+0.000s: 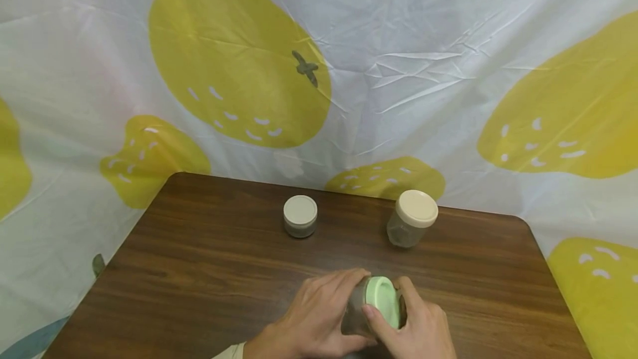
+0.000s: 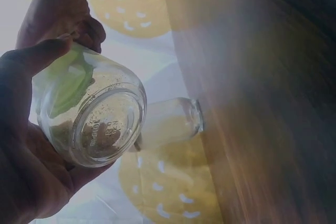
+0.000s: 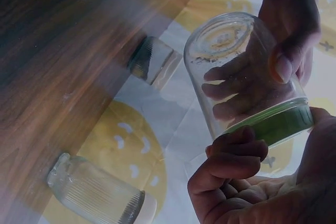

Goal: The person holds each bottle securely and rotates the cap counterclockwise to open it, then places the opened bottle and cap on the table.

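Both hands are on the jar (image 1: 361, 306) near the front edge of the surface (image 1: 199, 270), tilted on its side. Left hand (image 1: 311, 317) has its grip wrapped round the glass body, right hand (image 1: 416, 328) pinches the green lid (image 1: 384, 301). Two other jars (image 1: 300, 216) (image 1: 411, 218) stand further back.

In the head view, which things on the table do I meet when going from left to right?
Small jar with white lid → left hand → green-lidded jar held in both hands → tall jar with cream lid → right hand.
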